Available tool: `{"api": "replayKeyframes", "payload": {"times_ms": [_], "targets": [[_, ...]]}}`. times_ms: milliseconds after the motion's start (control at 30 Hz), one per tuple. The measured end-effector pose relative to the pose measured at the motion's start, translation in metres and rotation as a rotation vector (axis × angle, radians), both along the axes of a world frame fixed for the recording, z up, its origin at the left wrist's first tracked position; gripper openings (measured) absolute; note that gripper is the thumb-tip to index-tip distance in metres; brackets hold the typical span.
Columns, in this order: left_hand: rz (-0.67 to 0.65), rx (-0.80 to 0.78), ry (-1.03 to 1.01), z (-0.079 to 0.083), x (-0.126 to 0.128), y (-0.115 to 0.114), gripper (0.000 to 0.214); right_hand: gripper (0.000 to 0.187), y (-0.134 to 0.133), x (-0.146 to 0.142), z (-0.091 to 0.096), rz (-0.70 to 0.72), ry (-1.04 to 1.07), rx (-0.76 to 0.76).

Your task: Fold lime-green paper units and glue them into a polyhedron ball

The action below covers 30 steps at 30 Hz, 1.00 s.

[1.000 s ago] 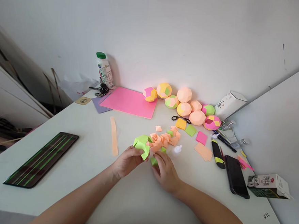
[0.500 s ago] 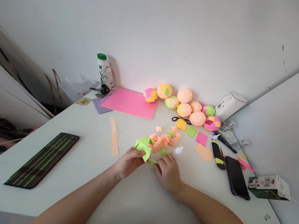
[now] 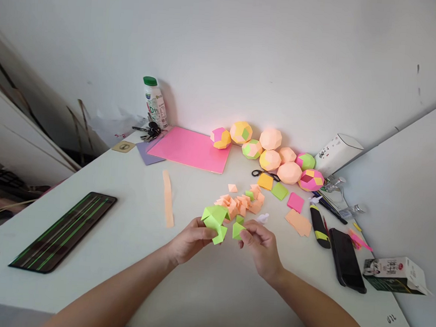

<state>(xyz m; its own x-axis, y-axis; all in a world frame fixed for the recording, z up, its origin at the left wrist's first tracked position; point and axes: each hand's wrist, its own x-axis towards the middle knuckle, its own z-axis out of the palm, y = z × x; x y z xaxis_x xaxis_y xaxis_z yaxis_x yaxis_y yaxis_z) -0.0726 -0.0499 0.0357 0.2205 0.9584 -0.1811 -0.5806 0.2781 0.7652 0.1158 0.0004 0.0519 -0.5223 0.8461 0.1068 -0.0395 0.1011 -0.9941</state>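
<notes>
My left hand (image 3: 189, 241) is closed on a partly built green folded-paper shape (image 3: 215, 219), held just above the white table (image 3: 123, 236). My right hand (image 3: 260, 246) pinches a small green folded paper piece (image 3: 238, 229) right beside that shape, almost touching it. Just behind both hands lies a pile of small orange and green folded pieces (image 3: 241, 203).
Several finished paper balls (image 3: 274, 157) sit by the wall, with a pink sheet (image 3: 189, 149), bottle (image 3: 154, 102), keys (image 3: 149, 130) and scissors (image 3: 260, 173). Coloured paper squares (image 3: 295, 202), an orange strip (image 3: 168, 200), a phone (image 3: 346, 259), a marker (image 3: 318, 225), a carton (image 3: 395, 274) and a dark tablet (image 3: 64, 232) lie around.
My right hand lifted a small green piece off the table and brought it up beside the green shape. My left hand raised the shape slightly and shifted right.
</notes>
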Motion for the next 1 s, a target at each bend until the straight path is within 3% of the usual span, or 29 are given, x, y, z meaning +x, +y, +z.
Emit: {"api": "replayKeyframes", "payload": {"times_ms": [167, 1000], "targets": [[-0.030, 0.008, 0.014, 0.0009, 0.0020, -0.0011, 0.020, 0.019, 0.0003, 0.0006, -0.0009, 0.066, 0.042, -0.185], [-0.026, 0.020, 0.039, 0.0028, 0.0023, -0.0018, 0.018, 0.023, -0.0004, -0.0039, -0.0018, 0.062, 0.047, -0.346]]}}
